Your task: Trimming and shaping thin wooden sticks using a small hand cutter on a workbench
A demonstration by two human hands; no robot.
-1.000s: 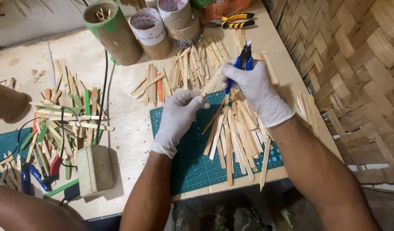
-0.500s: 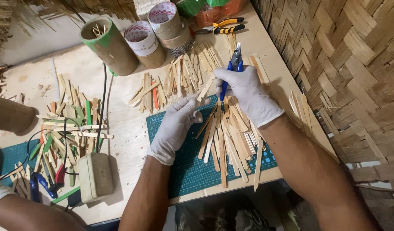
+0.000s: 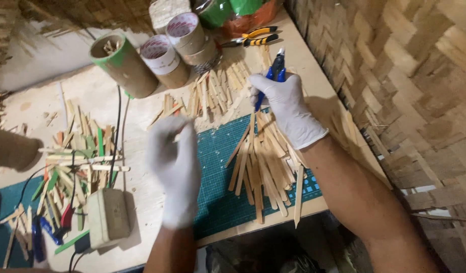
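Head view, near to far. At the near left, a rounded beige block (image 3: 107, 217) with a matte surface stands on the pale plywood worktable (image 3: 142, 197), and dark cables run beside it. Left of the block lies a loose heap of flat sticks, plain and coloured (image 3: 74, 167), thin and straight with rounded ends.

The left hand (image 3: 175, 164), in a thin white glove, is raised above the near left edge of the green cutting mat (image 3: 220, 202). It is motion-blurred; the fingers appear curled together, but whether they grip anything cannot be told.

The mat is dark green with a fine printed grid. On its right half lies a fan of plain wooden sticks (image 3: 263, 162), smooth and pale, their far ends converging and their near ends spread over the table edge.

The right hand (image 3: 286, 108), also in a white glove, sits at the far tip of this fan. It is closed around blue-handled cutters (image 3: 274, 73), whose dark nose points away from the person.

Further off, more plain sticks (image 3: 213, 96) lie scattered on the bare plywood. Behind them stand cardboard tubes (image 3: 162, 60), cylindrical and brown, one with a green rim. Yellow-handled pliers (image 3: 253, 36) lie at the far right. A woven bamboo wall (image 3: 394, 76) of flat interlaced strips borders the table on the right.
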